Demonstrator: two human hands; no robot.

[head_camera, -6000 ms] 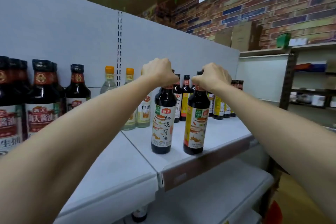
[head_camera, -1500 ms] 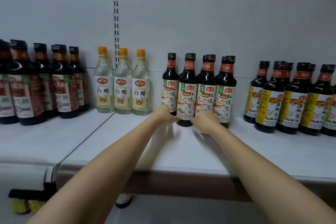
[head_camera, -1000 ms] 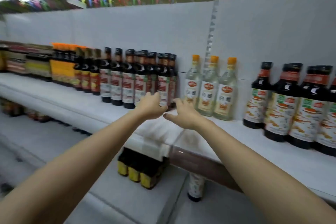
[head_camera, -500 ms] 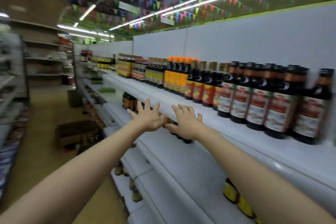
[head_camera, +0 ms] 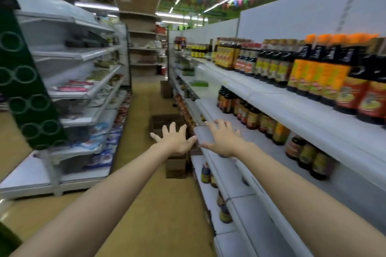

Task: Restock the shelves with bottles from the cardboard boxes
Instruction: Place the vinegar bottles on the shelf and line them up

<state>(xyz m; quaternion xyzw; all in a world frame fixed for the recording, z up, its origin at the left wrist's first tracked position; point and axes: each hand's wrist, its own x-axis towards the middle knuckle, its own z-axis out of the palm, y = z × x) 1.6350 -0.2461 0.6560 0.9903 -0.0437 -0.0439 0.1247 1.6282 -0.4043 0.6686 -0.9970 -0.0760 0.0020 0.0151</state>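
Our left hand (head_camera: 174,142) and right hand (head_camera: 223,141) are spread wide and hold nothing. Just past them, low on the floor ahead, stand the boxes (head_camera: 167,124), nearer our left hand; the stocked shelves (head_camera: 271,98) run along our right.

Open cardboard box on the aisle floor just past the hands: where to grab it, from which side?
Likely the top rims of the open cardboard box, one hand per side, from above: its top gapes upward. Left hand and right hand are spread and empty. Contents too blurred to tell.
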